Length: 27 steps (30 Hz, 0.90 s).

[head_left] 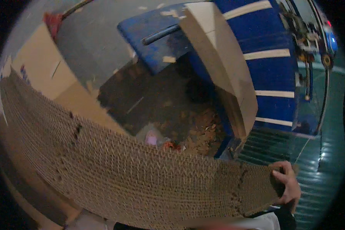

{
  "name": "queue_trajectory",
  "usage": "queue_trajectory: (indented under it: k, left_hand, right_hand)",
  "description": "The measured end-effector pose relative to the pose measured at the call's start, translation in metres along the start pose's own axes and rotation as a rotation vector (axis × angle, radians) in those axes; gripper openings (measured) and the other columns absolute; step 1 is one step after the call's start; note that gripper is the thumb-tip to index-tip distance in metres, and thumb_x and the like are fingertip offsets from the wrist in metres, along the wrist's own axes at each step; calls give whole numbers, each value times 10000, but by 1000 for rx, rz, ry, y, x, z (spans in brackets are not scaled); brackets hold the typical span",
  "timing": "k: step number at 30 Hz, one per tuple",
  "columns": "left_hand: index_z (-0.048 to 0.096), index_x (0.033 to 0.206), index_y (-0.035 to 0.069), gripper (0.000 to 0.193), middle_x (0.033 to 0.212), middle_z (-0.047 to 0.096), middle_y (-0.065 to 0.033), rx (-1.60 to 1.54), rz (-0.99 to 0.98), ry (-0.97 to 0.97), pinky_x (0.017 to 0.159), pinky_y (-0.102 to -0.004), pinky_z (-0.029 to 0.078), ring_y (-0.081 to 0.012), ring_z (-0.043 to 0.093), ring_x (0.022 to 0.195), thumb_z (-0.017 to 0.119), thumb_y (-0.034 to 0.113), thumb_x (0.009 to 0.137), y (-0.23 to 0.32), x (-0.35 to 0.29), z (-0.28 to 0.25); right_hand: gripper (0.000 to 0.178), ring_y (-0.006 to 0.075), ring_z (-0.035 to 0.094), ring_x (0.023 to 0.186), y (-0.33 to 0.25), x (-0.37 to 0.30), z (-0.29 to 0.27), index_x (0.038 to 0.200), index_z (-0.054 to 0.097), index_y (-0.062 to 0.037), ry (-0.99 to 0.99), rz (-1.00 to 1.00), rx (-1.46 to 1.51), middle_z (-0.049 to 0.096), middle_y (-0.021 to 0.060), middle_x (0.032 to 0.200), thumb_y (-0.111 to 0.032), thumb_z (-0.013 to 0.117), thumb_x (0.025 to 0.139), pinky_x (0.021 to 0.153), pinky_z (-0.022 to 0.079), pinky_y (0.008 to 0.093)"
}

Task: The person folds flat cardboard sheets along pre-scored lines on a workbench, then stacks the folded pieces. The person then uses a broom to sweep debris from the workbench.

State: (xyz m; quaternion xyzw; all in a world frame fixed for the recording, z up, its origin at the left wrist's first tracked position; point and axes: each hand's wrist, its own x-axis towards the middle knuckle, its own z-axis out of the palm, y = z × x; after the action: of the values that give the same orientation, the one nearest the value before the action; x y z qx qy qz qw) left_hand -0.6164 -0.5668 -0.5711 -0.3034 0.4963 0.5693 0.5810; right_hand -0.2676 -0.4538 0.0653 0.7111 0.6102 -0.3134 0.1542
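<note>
A thick stack of corrugated cardboard sheets (149, 172), seen edge-on, stretches across the lower part of the head view from far left to right. My right hand (287, 182) grips its right end, with the fingers bent over the top corner and the palm against the side. I cannot make out my left hand; the far left end of the stack is dim and bent by the rim. A blurred reddish shape lies at the lower edge, too smeared to name.
A blue machine (264, 73) with pale strips stands ahead on the right, a cardboard pile (228, 65) lying along it. Beside it juts a blue plate (153, 34) with a metal bar. Cardboard scraps (205, 132) litter the floor. A flat cardboard sheet (53, 73) lies at left.
</note>
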Motion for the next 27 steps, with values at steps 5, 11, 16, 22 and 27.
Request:
queue_trajectory:
  k: [5, 11, 16, 22, 27]
  left_hand:
    - [338, 1332, 88, 524, 1230, 503, -170, 240, -161, -147, 905, -385, 393, -295, 515, 1078, 398, 386, 906, -117, -104, 96]
    - [311, 1354, 103, 546, 1214, 514, -187, 637, -322, -602, 888, -384, 402, -305, 532, 1056, 404, 395, 902, -299, -189, 300]
    - [289, 1371, 115, 567, 1201, 524, -202, 1293, -166, -748, 874, -384, 410, -312, 546, 1038, 410, 402, 898, -395, -208, 435]
    - [288, 1379, 122, 579, 1127, 580, -186, 1771, 186, -771, 851, -359, 426, -301, 575, 994, 467, 357, 881, -317, -114, 346]
    - [414, 1315, 148, 497, 1372, 382, -100, 2267, 61, -183, 994, -360, 334, -280, 344, 1260, 422, 383, 878, -96, -42, 130]
  right_hand:
    - [994, 320, 452, 1041, 130, -62, -45, 1266, 448, -89, 112, 16, 155, 440, 188, 1206, -386, 798, 384, 871, 385, 419]
    - [894, 269, 394, 1227, 337, -79, -125, 1309, 371, 22, 570, 460, 147, 398, 164, 1346, -384, 732, 599, 1030, 289, 375]
    - [733, 385, 313, 1247, 455, 45, -77, 1334, 307, 1, 900, 783, -182, 342, 224, 1346, -164, 671, 719, 1023, 294, 416]
    - [820, 428, 110, 1323, 371, 240, 127, 1378, 271, -120, 571, -34, -323, 112, 220, 1451, -195, 681, 672, 1065, 149, 523]
    - [910, 439, 157, 1305, 345, 355, 145, 1391, 227, -111, 604, 24, -346, 171, 226, 1430, -252, 732, 648, 1032, 216, 529]
